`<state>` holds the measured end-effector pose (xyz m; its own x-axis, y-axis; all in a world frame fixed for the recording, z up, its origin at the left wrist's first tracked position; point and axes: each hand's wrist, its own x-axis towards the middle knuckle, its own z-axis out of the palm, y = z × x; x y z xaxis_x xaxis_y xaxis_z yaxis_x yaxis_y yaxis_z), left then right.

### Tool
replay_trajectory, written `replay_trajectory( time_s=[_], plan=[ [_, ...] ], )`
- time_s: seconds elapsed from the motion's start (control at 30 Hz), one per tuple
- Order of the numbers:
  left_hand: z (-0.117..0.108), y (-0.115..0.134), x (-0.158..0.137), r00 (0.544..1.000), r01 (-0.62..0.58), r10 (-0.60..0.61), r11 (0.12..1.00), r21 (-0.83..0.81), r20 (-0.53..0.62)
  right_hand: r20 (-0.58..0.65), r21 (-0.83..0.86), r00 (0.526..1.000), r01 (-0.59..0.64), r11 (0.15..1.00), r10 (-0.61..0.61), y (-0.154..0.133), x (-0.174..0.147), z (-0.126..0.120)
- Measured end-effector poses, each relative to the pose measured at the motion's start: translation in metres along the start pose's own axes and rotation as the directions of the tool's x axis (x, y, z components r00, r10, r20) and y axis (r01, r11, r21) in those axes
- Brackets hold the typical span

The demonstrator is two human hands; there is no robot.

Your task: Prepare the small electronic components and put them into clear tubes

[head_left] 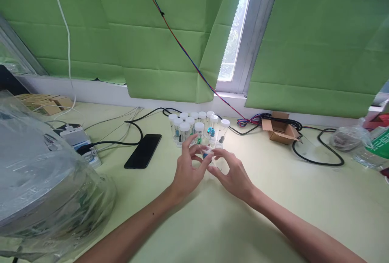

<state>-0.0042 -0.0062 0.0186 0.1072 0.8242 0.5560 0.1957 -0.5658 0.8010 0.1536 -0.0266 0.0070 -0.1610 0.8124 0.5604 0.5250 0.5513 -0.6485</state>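
Note:
A small clear tube (207,154) with something blue inside is held just above the table, between the fingertips of both hands. My left hand (187,170) grips it from the left, thumb in front and fingers behind. From the right, my right hand (233,174) pinches its other end between thumb and fingers, which partly hide it. Right behind my hands stands a cluster of clear tubes with white caps (184,127), several of them upright in rows. Small dark, blue or green parts show inside some. One capped tube (224,128) stands at the cluster's right edge.
A black phone (142,151) lies left of the tubes, near a power strip (88,149) with cables. A large plastic-wrapped object (51,182) fills the left side. An open cardboard box (280,131), black cable (319,162) and plastic bottle (369,155) are on the right.

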Motion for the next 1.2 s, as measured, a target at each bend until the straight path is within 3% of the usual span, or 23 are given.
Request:
replay_trajectory(
  time_s=[0.17,0.27,0.4,0.57,0.97,1.2],
  plan=[
    [-0.003,-0.004,0.003,1.000,-0.025,0.026,0.995,0.092,-0.002,-0.067,0.068,0.997,-0.032,0.997,0.037,0.004,0.008,-0.009],
    [-0.003,-0.006,0.003,0.999,-0.031,0.029,0.990,0.135,0.015,-0.083,0.023,0.994,-0.071,0.997,0.073,0.010,0.012,-0.012],
    [-0.004,-0.010,0.001,0.998,-0.029,0.016,0.979,0.200,0.065,0.063,-0.115,0.986,-0.149,0.982,0.157,0.023,0.011,-0.012],
    [-0.004,-0.016,0.000,0.994,-0.062,0.039,0.970,0.235,0.101,0.255,-0.289,0.920,-0.223,0.931,0.299,0.031,0.004,-0.010],
    [-0.003,-0.017,-0.001,0.982,-0.166,0.135,0.953,0.254,0.133,0.332,-0.434,0.881,-0.174,0.884,0.336,0.026,0.002,-0.014],
    [-0.004,-0.014,-0.001,0.980,-0.164,0.127,0.953,0.255,0.155,0.356,-0.555,0.850,-0.141,0.820,0.388,0.018,0.004,-0.014]
  ],
)
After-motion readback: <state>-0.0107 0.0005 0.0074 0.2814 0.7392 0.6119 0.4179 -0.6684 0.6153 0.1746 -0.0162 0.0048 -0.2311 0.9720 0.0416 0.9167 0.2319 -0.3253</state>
